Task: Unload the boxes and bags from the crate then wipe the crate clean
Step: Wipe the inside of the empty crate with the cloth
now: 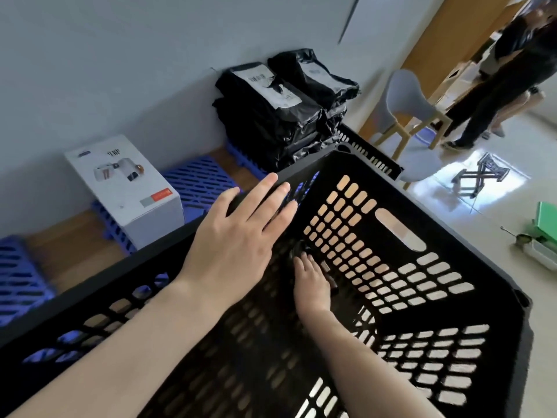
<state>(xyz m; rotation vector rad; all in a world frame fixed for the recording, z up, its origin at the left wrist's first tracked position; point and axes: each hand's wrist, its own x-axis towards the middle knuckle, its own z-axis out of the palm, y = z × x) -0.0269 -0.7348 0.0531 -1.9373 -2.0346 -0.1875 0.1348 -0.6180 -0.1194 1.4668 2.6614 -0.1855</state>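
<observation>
Your black plastic crate (422, 319), its walls and floor pierced with rows of rounded slots, fills the view from centre to 5 o'clock. Your left hand (238, 236) lies flat on its 11 o'clock rim, fingers spread. Your right hand (312, 285) reaches down to the crate floor; I cannot tell whether it pinches anything. Glossy black bags (286, 116) are stacked at 12 o'clock, with a white box (126, 188) at 10.

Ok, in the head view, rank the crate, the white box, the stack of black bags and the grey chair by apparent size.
1. crate, closest to the camera
2. stack of black bags
3. white box, only slightly smaller
4. grey chair, but it is farthest, so unsure
</observation>
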